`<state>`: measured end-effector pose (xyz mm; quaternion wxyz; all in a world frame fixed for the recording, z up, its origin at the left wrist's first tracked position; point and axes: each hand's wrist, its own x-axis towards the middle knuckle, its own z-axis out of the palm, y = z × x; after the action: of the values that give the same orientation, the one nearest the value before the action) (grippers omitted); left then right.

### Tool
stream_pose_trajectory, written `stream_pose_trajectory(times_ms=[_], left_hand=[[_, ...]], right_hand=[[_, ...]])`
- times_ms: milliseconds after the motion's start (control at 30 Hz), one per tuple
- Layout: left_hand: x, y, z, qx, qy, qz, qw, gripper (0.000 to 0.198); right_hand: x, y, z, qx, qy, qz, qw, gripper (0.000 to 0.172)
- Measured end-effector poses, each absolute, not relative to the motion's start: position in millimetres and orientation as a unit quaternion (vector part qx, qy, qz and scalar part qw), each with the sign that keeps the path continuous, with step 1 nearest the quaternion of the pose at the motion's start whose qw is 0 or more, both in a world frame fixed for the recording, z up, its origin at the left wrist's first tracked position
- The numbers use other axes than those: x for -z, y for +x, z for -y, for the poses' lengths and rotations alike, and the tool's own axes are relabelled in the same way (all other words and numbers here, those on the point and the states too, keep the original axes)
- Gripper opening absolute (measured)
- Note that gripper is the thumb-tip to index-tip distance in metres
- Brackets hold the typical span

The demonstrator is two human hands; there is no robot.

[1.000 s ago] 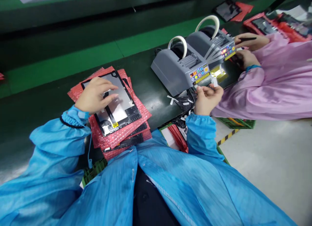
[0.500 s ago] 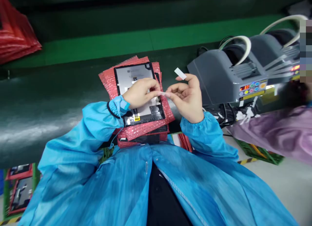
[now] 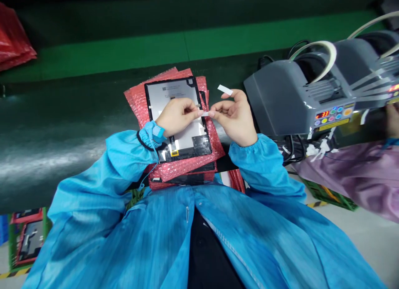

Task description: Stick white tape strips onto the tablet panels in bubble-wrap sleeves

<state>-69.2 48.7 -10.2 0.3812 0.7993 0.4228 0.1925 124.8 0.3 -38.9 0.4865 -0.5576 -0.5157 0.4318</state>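
Observation:
A flat tablet panel lies face down on a stack of red bubble-wrap pouches at the near edge of a dark green bench. Over the panel my left hand and my right hand meet, both pinching a short strip of white tape between their fingertips. A second strip of white tape sticks up from a raised finger of my right hand. Both sleeves are blue.
Two grey tape dispensers with tape rolls stand at the right on the bench. A person in a pink sleeve works at the far right. Red pouches lie far left. A green crate with panels sits low left.
My right hand came from the dispenser to the panel with tape strips. My left hand lifted off the panel and took the end of one strip. The view swung left.

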Motion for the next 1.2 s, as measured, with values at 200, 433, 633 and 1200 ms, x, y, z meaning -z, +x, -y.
stream_pose_trajectory(times_ms=[200, 433, 633, 1200], left_hand=[[8.3, -54.8, -44.9, -0.085, 0.818, -0.504, 0.262, 0.018], [9.7, -50.9, -43.0, -0.058, 0.835, -0.493, 0.238, 0.022], [14.8, -51.2, -43.1, -0.060, 0.846, -0.482, 0.220, 0.022], [18.2, -59.2, -44.0, -0.117, 0.809, -0.531, 0.221, 0.011]], right_hand=[[61.9, 128.2, -12.7, -0.410, -0.572, 0.571, 0.423, 0.055], [65.4, 128.2, -11.4, -0.389, -0.598, 0.583, 0.388, 0.049], [66.1, 127.2, -12.0, -0.369, -0.609, 0.593, 0.376, 0.050], [88.6, 147.1, -17.7, -0.377, -0.605, 0.561, 0.421, 0.065]])
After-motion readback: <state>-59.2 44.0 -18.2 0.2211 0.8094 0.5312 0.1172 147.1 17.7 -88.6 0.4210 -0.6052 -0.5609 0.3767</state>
